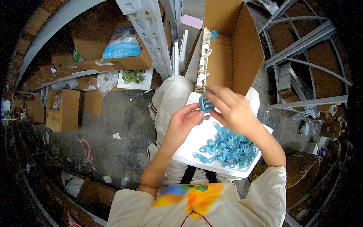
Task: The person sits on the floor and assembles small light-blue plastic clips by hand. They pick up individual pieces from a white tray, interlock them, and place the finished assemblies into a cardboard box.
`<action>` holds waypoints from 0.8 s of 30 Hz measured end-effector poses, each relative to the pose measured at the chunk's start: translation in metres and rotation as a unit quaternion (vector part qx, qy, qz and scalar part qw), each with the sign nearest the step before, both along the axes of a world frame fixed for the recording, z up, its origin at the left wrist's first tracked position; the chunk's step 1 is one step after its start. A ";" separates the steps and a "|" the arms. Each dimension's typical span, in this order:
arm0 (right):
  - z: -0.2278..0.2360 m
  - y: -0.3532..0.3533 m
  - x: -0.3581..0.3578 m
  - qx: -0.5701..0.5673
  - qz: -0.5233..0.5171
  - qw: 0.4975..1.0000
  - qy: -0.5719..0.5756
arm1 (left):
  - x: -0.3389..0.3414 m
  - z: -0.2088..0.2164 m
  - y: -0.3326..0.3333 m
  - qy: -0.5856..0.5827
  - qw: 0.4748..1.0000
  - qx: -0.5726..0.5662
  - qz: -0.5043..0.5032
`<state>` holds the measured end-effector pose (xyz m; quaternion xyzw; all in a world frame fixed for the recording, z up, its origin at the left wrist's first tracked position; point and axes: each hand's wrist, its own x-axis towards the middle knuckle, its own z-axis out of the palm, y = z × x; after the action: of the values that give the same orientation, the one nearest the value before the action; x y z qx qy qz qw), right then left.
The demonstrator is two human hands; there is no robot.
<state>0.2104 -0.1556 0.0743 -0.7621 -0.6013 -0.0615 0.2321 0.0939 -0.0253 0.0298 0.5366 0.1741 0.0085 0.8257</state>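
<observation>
A small stack of blue pipe clips (205, 104), nested face to face, is pinched between the thumb and fingers of my left hand (184, 122). My right hand (231, 110) closes over the stack's right side, its fingers curled and somewhat blurred. Exactly which clip its fingertips grip is hidden. Below both hands, a white tray (191, 145) rests on my lap. Heaped toward its right side is a pile of loose blue pipe clips (230, 147), each a curved strap with holed flat ends.
Beyond the tray stands an open cardboard box (247, 45), with a row of white clips (204, 53) along its left edge. Metal shelving (147, 34) with cartons rises at left, and a metal frame (302, 45) at right. A tray of green pieces (134, 76) sits at left.
</observation>
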 end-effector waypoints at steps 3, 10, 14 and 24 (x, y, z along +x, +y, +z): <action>0.004 0.012 0.017 -0.014 -0.084 0.996 0.019 | -0.001 0.000 0.001 -0.031 0.999 0.009 0.007; 0.004 0.058 0.103 -0.084 -0.245 0.963 -0.076 | 0.000 0.002 0.005 -0.066 0.995 0.067 0.022; -0.017 0.090 0.168 -0.144 -0.283 0.937 -0.143 | 0.000 0.007 0.008 -0.060 0.998 0.023 0.028; -0.126 0.092 0.271 -0.302 -0.286 0.904 -0.094 | -0.016 0.002 0.031 -0.040 0.996 0.027 0.076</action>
<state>0.4816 -0.0632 -0.0515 -0.9257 -0.3661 -0.0122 -0.0945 0.0780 0.0054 0.0315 0.5433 0.1810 0.0968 0.8140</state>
